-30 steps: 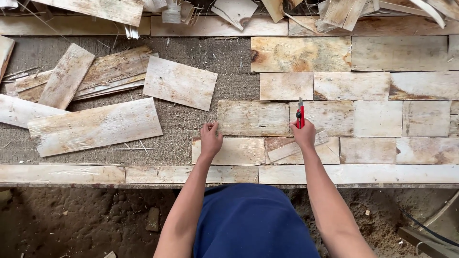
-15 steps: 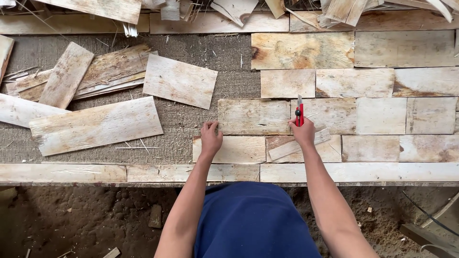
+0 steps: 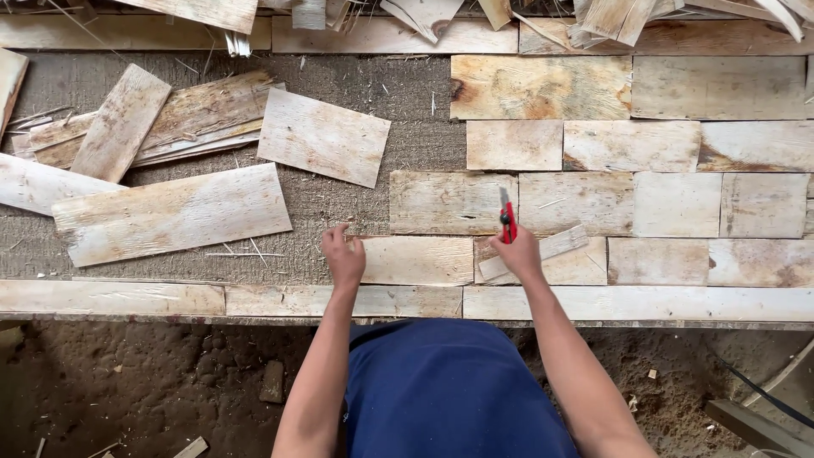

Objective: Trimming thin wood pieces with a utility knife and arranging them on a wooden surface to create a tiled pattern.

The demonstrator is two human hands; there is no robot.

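Note:
My right hand (image 3: 519, 253) grips a red utility knife (image 3: 507, 216), blade pointing away from me over the seam between two thin wood pieces. My left hand (image 3: 343, 256) rests flat at the left end of a pale wood sheet (image 3: 417, 259) in the row nearest me. A narrow loose strip (image 3: 555, 247) lies tilted just right of my right hand. Rows of rectangular wood pieces (image 3: 661, 144) are laid edge to edge on the grey mat (image 3: 415, 140), filling its right half.
Loose wood sheets lie on the left: a long one (image 3: 174, 214), a tilted rectangle (image 3: 323, 136) and a stacked pile (image 3: 144, 119). A plank border (image 3: 110, 298) runs along the near edge. Scraps pile at the far edge (image 3: 424, 13). Dirt floor lies below.
My left hand has slid a little left along the near row's wood sheet. The right hand with the knife stays at about the same spot.

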